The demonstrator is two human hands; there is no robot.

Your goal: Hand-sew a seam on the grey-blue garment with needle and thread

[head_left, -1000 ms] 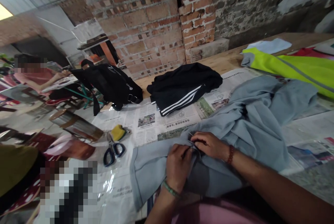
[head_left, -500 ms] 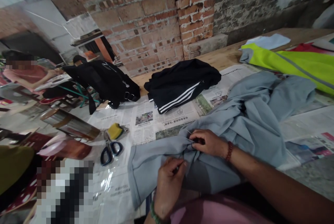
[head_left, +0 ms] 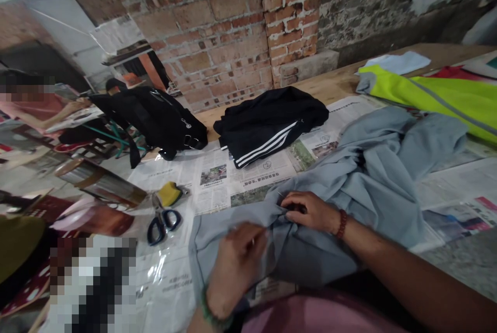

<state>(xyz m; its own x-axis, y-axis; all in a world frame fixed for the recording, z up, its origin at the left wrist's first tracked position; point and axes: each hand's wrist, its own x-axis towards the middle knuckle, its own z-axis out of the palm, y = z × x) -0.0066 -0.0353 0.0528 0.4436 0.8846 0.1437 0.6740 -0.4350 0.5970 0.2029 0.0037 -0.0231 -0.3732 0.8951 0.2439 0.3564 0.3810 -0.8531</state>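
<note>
A grey garment (head_left: 322, 250) lies crumpled across the table in front of me, its hemmed end flat at the left. My right hand (head_left: 310, 211) pinches a gathered fold of it between thumb and fingers. From those fingertips a thin, pale needle-like sliver (head_left: 280, 194) sticks out. Just left of the fold, my left hand (head_left: 240, 263) is raised over the garment, its thumb and fingers drawn together. Motion blurs it, and whatever it pinches is too small to make out.
Scissors (head_left: 163, 221), a yellow sponge (head_left: 169, 194) and a metal flask (head_left: 101, 183) stand or lie to the left. Behind are a black bag (head_left: 166, 120) and a folded black garment (head_left: 272, 120). A neon-yellow garment (head_left: 450, 95) lies right. Another person (head_left: 39, 110) sits far left.
My left hand has moved left and slightly up, away from the gathered fold. My right hand keeps its pinch in the same spot. The view has shifted slightly.
</note>
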